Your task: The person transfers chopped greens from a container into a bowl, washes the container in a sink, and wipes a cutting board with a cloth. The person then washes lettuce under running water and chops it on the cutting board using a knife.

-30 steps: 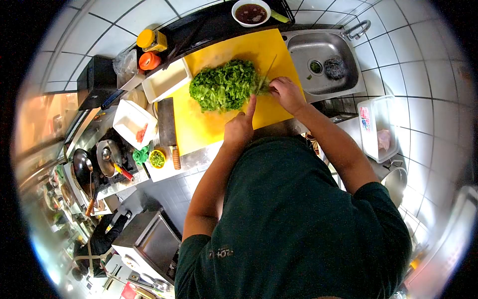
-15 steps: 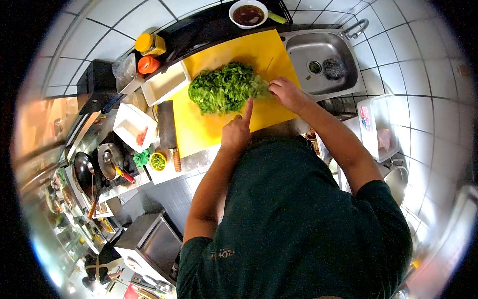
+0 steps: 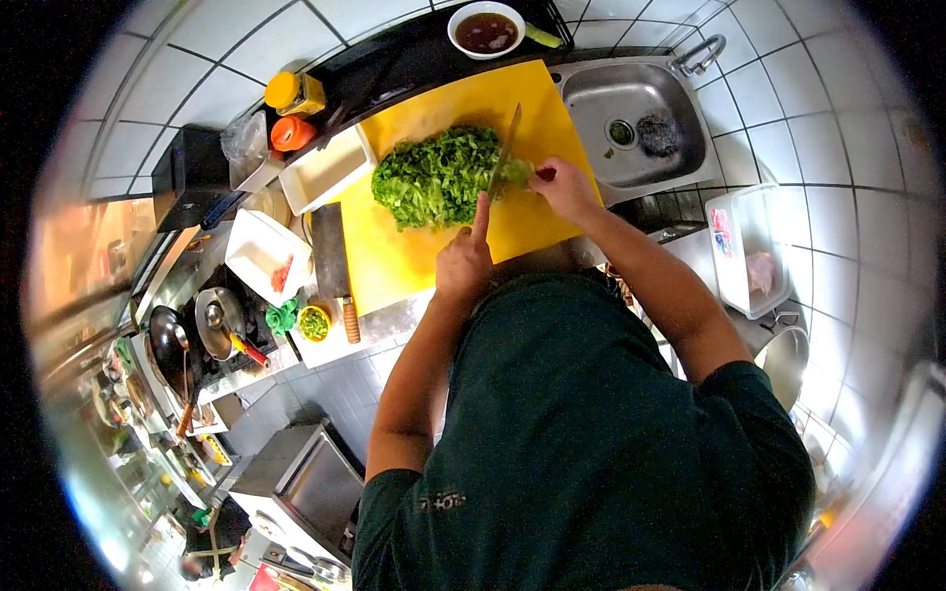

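Note:
My left hand [image 3: 463,266] is closed around a knife [image 3: 506,148], its index finger stretched along the back of the blade. The blade stands over the right end of a heap of chopped leafy greens [image 3: 434,177] and points away from me. Just right of the blade, my right hand [image 3: 566,189] pinches the end of a pale green leafy piece [image 3: 516,174]. Beneath all this lies a yellow cutting board [image 3: 394,266]. A broad cleaver [image 3: 331,246] with a wooden handle rests along the board's left edge.
A steel sink [image 3: 591,118] adjoins the board's right side. White trays [image 3: 325,169] stand left, near a small yellow cup [image 3: 314,322] of chopped greens. A bowl of brown liquid [image 3: 487,32] sits behind. Woks [image 3: 219,325] are on the stove. Another person [image 3: 212,542] is far lower left.
The knife blade now shows clearly, tilted up and away at the heap's right end. My left hand has shifted slightly left; my right hand stays near the same spot on the leafy piece.

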`<state>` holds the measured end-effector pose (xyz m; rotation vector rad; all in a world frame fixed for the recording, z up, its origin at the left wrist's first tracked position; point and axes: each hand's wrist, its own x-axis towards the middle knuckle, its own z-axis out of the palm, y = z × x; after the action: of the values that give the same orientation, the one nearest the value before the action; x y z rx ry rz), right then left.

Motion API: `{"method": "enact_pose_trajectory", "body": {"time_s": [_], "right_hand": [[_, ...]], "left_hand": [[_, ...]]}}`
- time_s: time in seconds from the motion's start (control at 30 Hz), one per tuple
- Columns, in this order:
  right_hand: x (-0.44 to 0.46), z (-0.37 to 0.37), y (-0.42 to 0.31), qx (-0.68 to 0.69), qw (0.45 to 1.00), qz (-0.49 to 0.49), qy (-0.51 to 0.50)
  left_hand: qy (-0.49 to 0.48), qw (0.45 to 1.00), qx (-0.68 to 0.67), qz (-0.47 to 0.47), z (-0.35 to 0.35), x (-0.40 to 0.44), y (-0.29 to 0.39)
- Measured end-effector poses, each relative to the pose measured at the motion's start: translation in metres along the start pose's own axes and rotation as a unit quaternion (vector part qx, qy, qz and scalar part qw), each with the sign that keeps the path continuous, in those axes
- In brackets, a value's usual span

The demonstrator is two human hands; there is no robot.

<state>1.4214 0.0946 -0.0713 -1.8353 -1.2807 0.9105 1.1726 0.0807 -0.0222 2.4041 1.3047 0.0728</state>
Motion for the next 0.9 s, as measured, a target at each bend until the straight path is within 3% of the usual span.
{"method": "enact_pose_trajectory", "body": {"time_s": [0.03, 0.17, 0.23, 0.27, 0.37, 0.47, 0.53, 0.63, 0.73, 0.77, 0.9], "right_hand": [[0.003, 0.003, 0.005, 0.06, 0.997, 0.05, -0.001], [0.007, -0.003, -0.01, -0.016, 0.997, 0.072, -0.002], [0.007, -0.003, -0.014, -0.026, 0.997, 0.075, 0.006], [0.01, -0.001, -0.011, -0.007, 0.997, 0.077, 0.011], [0.016, 0.008, 0.014, 0.085, 0.989, 0.118, 0.02], [0.017, 0.009, 0.018, 0.195, 0.962, 0.193, 0.005], [0.018, 0.005, 0.008, 0.208, 0.955, 0.211, -0.011], [0.019, -0.007, 0.007, 0.32, 0.899, 0.293, -0.055], [0.012, 0.001, 0.014, 0.448, 0.827, 0.339, 0.008], [0.011, 0.003, 0.015, 0.447, 0.821, 0.356, 0.018], [0.013, 0.008, 0.012, 0.435, 0.804, 0.404, 0.034]], "left_hand": [[0.026, 1.0, -0.014, 0.011, -0.007, 0.0, 0.005], [0.048, 0.997, 0.01, 0.055, -0.009, 0.003, 0.012], [-0.035, 0.998, 0.05, 0.009, 0.0, 0.01, 0.014], [-0.076, 0.995, 0.07, -0.014, 0.002, 0.014, 0.013], [-0.068, 0.997, 0.016, -0.023, -0.008, 0.012, 0.019], [-0.001, 1.0, -0.012, 0.019, -0.013, 0.006, 0.022], [-0.063, 0.998, 0.024, 0.0, -0.001, 0.013, 0.016], [-0.094, 0.995, 0.012, -0.033, -0.007, 0.015, 0.014], [-0.044, 0.999, -0.018, -0.003, -0.013, 0.005, 0.018], [-0.016, 0.999, -0.023, 0.015, -0.013, 0.004, 0.017], [-0.107, 0.992, 0.059, -0.007, 0.002, 0.012, 0.013]]}}
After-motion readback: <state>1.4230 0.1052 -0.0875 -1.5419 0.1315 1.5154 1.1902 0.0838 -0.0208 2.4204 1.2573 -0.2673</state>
